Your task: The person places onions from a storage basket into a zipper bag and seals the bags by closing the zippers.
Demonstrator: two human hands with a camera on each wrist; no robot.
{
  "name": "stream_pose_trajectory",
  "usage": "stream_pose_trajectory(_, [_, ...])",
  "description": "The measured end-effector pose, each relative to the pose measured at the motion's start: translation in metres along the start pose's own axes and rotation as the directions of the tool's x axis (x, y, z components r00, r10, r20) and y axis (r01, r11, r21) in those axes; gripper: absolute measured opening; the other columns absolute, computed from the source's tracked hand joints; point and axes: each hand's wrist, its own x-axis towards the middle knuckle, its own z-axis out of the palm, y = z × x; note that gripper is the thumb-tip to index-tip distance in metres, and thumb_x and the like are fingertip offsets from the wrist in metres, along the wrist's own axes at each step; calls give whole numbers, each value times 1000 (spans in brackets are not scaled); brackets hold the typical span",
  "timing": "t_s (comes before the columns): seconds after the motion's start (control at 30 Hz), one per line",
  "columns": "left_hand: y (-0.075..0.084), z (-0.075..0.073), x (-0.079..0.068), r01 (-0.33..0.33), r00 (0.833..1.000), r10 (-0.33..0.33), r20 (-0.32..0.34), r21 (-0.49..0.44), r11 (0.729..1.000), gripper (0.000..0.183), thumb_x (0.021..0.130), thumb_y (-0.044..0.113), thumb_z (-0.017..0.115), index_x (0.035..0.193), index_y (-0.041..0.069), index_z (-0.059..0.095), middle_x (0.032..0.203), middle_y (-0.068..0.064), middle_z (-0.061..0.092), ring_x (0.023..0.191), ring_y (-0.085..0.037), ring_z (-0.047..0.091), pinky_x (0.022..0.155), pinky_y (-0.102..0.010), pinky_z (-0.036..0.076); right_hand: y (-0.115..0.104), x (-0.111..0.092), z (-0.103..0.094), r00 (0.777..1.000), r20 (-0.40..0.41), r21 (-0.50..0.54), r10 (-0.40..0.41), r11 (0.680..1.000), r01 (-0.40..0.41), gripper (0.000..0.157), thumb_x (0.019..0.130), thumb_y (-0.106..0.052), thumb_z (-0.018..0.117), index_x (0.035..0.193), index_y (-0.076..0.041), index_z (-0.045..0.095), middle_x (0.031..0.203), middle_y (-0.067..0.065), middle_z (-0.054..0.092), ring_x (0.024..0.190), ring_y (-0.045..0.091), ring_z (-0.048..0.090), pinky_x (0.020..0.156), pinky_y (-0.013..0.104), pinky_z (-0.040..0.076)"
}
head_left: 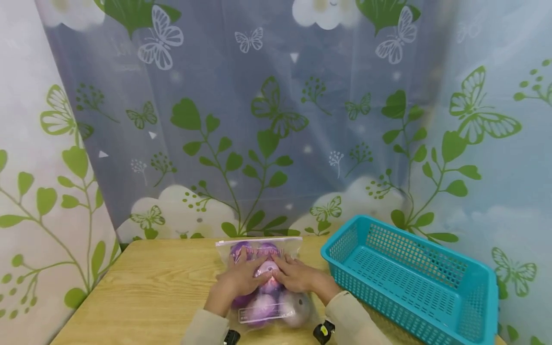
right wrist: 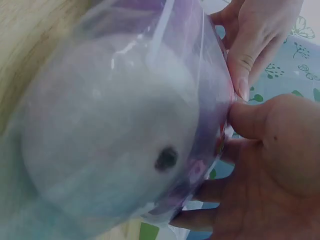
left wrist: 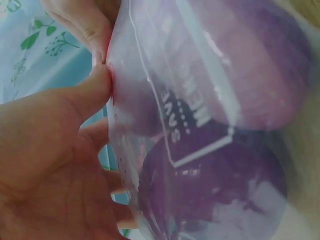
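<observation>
A clear zip bag (head_left: 282,243) printed with white lettering lies on the wooden table, filled with several purple and pale balls. My left hand (head_left: 241,277) rests on its left upper part, fingers spread forward. From the right, my right hand (head_left: 297,276) lies on it the same way, the two thumbs almost meeting at the middle. In the left wrist view a dark purple ball (left wrist: 215,185) shows through the plastic, below a paler one. A whitish ball (right wrist: 110,115) with a dark spot fills the right wrist view. Both hands touch the bag's upper face.
A turquoise plastic basket (head_left: 431,318) with perforated sides stands to the right of the bag. Behind the wooden table (head_left: 151,287) hangs a curtain (head_left: 327,143) with butterflies and leaves.
</observation>
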Motion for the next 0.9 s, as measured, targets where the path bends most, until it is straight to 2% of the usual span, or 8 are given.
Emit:
stream_pose_trajectory(0.13, [-1, -1, 0, -43, 999, 43, 15, 4, 999, 59, 101, 49, 59, 150, 16, 55, 162, -33, 33, 149, -64, 20, 100, -94, 27, 0, -1, -1, 999, 35, -24, 7, 1000, -6, 61, 110, -36, 40, 163, -9, 28, 166, 34, 22, 151, 56, 26, 127, 65, 27])
stream_pose_trajectory(0.23, [-3, -1, 0, -46, 998, 46, 32, -12, 999, 61, 102, 49, 56, 151, 14, 52, 162, -35, 29, 150, -65, 18, 105, -92, 26, 0, -2, -2, 999, 52, -48, 16, 999, -14, 62, 110, -38, 38, 164, -9, 25, 166, 33, 22, 152, 56, 24, 128, 65, 26])
stream_pose_trajectory(0.33, [-3, -1, 0, -50, 997, 51, 59, -4, 999, 62, 103, 50, 53, 154, 14, 48, 163, -37, 25, 151, -63, 15, 119, -83, 19, 0, -2, -1, 998, 63, -55, 23, 998, -20, 63, 111, -40, 34, 165, -9, 20, 167, 32, 20, 154, 56, 21, 128, 66, 24])
stream_pose_trajectory(0.4, [-3, -2, 0, -44, 995, 45, 84, -6, 999, 64, 104, 50, 50, 156, 14, 44, 164, -38, 22, 152, -63, 13, 123, -79, 15, 2, -2, 1, 998, 62, -54, 22, 998, -19, 65, 111, -41, 32, 165, -8, 17, 168, 31, 17, 154, 56, 19, 128, 67, 23])
stream_pose_trajectory(0.6, [-11, -3, 6, -23, 991, 23, 133, 0, 1000, 67, 105, 53, 46, 162, 19, 34, 166, -36, 17, 149, -67, 11, 119, -84, 14, 6, 3, 9, 999, 36, -26, 12, 1000, -12, 68, 112, -45, 26, 166, -8, 7, 171, 28, 7, 157, 53, 10, 130, 66, 18])
stream_pose_trajectory(0.73, [-18, -2, 11, -10, 986, 11, 164, -7, 1000, 70, 105, 57, 41, 164, 21, 28, 167, -35, 11, 150, -67, 8, 118, -85, 14, 7, 7, 13, 1000, 21, 0, 17, 1000, -17, 69, 111, -47, 25, 166, -7, 7, 171, 29, 5, 159, 48, 5, 132, 64, 14])
stream_pose_trajectory(0.9, [-28, -1, 19, -23, 984, 29, 175, -39, 999, 72, 105, 60, 40, 165, 23, 24, 169, -33, 5, 151, -66, 1, 115, -87, 17, 10, 13, 18, 1000, -13, 16, 2, 1000, -1, 69, 112, -46, 23, 165, -5, 8, 170, 30, 4, 161, 44, 3, 133, 62, 7])
